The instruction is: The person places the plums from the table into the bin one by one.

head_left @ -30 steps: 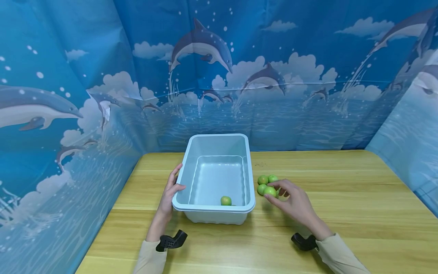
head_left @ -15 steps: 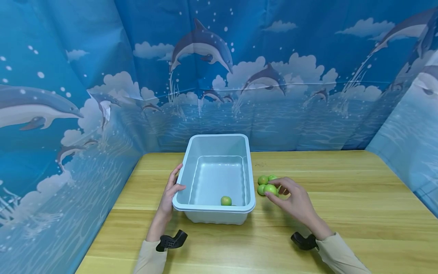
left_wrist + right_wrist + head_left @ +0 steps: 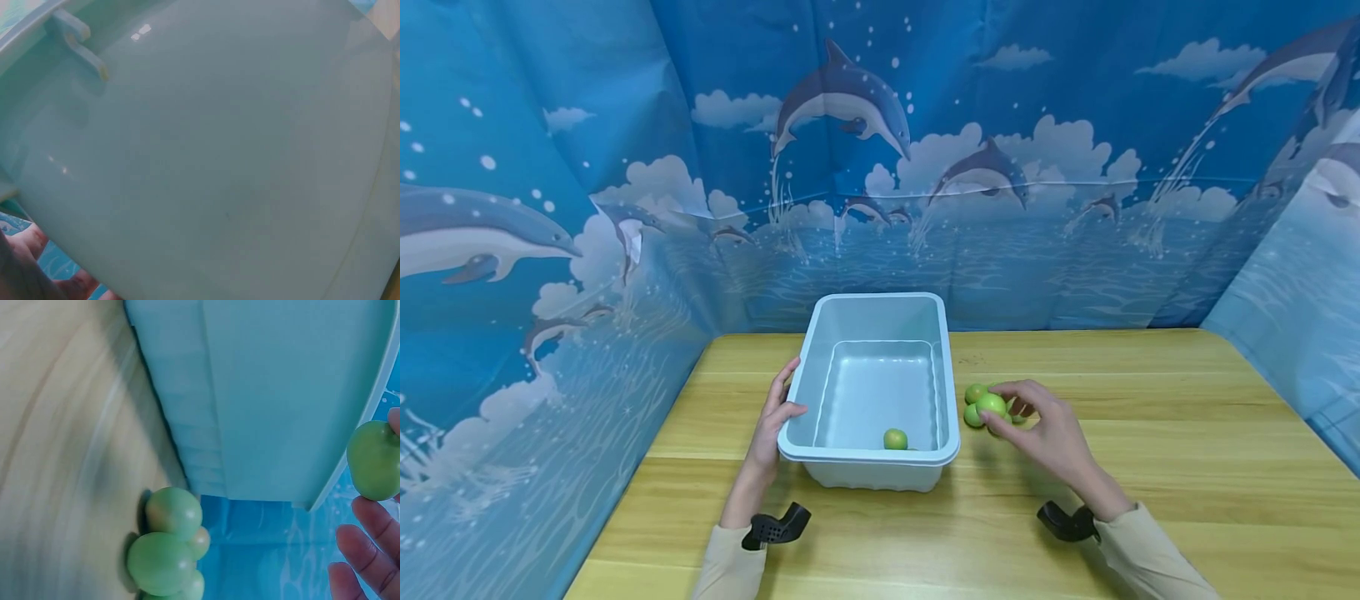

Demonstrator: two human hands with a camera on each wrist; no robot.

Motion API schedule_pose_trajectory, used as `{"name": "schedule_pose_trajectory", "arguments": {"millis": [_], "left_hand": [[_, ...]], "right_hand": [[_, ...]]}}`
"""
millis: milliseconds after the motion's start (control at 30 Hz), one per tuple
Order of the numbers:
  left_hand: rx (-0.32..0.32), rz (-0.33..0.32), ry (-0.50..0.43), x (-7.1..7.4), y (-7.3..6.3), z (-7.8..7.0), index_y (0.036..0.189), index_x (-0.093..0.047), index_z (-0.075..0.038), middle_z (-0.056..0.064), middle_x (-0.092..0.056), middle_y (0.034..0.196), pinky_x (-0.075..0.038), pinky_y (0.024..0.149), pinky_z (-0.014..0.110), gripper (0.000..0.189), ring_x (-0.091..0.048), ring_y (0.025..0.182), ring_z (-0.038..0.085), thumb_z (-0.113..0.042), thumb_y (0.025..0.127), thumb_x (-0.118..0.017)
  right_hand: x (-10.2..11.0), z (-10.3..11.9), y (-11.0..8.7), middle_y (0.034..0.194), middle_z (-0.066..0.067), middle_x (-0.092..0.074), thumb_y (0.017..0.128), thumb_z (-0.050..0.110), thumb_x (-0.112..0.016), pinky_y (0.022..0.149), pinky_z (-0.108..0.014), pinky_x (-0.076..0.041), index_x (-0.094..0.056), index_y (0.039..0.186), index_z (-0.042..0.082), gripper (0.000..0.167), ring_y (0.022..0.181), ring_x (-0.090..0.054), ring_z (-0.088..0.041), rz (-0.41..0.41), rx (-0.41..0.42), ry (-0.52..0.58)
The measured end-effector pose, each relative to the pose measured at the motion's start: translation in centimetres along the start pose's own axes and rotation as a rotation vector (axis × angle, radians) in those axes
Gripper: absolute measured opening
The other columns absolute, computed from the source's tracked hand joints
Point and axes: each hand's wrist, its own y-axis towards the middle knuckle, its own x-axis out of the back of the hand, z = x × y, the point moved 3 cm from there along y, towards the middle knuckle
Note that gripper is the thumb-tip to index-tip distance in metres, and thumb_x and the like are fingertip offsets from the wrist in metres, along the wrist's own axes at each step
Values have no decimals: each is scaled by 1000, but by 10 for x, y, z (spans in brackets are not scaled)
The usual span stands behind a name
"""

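My left hand [image 3: 767, 432] grips the left rim of a pale blue-grey plastic bin [image 3: 868, 457], thumb inside the edge and fingers outside. The bin's smooth outer wall [image 3: 212, 156] fills most of the left wrist view, with fingertips [image 3: 78, 282] at the lower left. Right of the bin, my right hand [image 3: 1054, 437] pinches a small round green fruit [image 3: 991, 405] between thumb and fingers. In the right wrist view this held fruit [image 3: 374, 461] is smooth and shiny. One green fruit [image 3: 895, 439] lies inside the bin, near its front wall, where a sliver of another shows.
Several more green fruits [image 3: 174, 512] sit clustered on the wooden table [image 3: 1150, 433], close to the bin's right side and partly hidden by the right hand. A blue dolphin-print sheet [image 3: 1060, 275] hangs behind the table and along both sides.
My right hand has lifted the pinched fruit slightly up and away from the front of the cluster. The left hand and the bin have stayed put.
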Motion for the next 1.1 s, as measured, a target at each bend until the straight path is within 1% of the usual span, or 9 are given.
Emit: {"name": "schedule_pose_trajectory", "arguments": {"millis": [233, 333, 533, 700, 967, 1100], "left_hand": [[-6, 1, -3, -1, 1, -1, 150, -23, -24, 8, -18, 151, -21, 100, 53, 68, -20, 133, 32, -7, 88, -44], [-5, 1, -3, -1, 1, -1, 150, -23, -24, 8, -18, 151, -21, 100, 53, 68, -20, 133, 32, -7, 88, -44], [0, -3, -3, 0, 1, -1, 150, -24, -25, 7, -18, 151, -20, 100, 52, 68, -20, 133, 31, -8, 87, -45], [2, -4, -2, 0, 1, 0, 150, -24, -25, 7, -17, 151, -20, 100, 53, 68, -19, 134, 31, -8, 87, -45], [3, -7, 6, -1, 1, 0, 150, -24, -25, 6, -16, 152, -19, 100, 54, 68, -18, 134, 31, -8, 88, -45], [1, -9, 9, -1, 1, 0, 150, -24, -25, 6, -15, 153, -19, 101, 54, 68, -18, 134, 31, -8, 88, -45]], "right_hand": [[4, 5, 6, 94, 8, -64, 75, 15, -80, 64, -31, -47, -68, 107, 14, 35, 73, -55, -10, 0, -6, -5], [5, 6, 9, 94, 9, -64, 75, 16, -80, 63, -30, -47, -67, 108, 15, 36, 72, -56, -8, -3, 15, -4], [6, 14, 16, 94, 10, -64, 73, 14, -81, 65, -25, -46, -67, 107, 15, 37, 72, -56, -7, -16, 62, 25], [5, 21, 21, 91, 10, -63, 72, 12, -82, 66, -23, -45, -67, 106, 14, 38, 73, -56, -7, -22, 86, 46], [1, 30, 28, 87, 11, -62, 73, 15, -81, 63, -26, -46, -66, 105, 16, 35, 71, -56, -8, 2, 82, 75], [-3, 34, 31, 87, 11, -62, 73, 15, -81, 62, -26, -46, -66, 104, 15, 34, 70, -55, -8, -1, 109, 83]]}}
